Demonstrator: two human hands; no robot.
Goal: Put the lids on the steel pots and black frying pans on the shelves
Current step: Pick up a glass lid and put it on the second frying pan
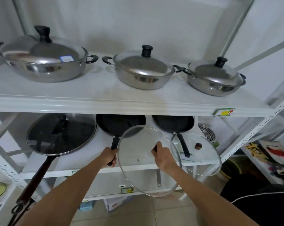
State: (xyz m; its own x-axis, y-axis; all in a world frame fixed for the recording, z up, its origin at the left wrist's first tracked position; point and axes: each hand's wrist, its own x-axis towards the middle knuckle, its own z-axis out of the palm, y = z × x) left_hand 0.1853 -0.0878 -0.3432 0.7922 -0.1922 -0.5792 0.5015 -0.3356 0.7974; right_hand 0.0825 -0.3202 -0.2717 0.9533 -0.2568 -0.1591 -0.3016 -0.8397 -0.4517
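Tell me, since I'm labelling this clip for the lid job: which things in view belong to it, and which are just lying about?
Job:
left hand gripping the middle frying pan
right hand holding a glass lid
right frying pan, uncovered
second glass lid
left frying pan, lidded
three lidded steel pots

Lying about:
stacked steel bowls
magazines
boxes

Right hand (162, 158) gripping glass lid (138, 173), left hand (109, 156) on pan handle (114, 142)

Both bare forearms reach forward from the near edge, the left hand (109, 156) closed in a fist-like grip, the right hand (162, 156) just to its right, fingers pinched together, knuckles up.
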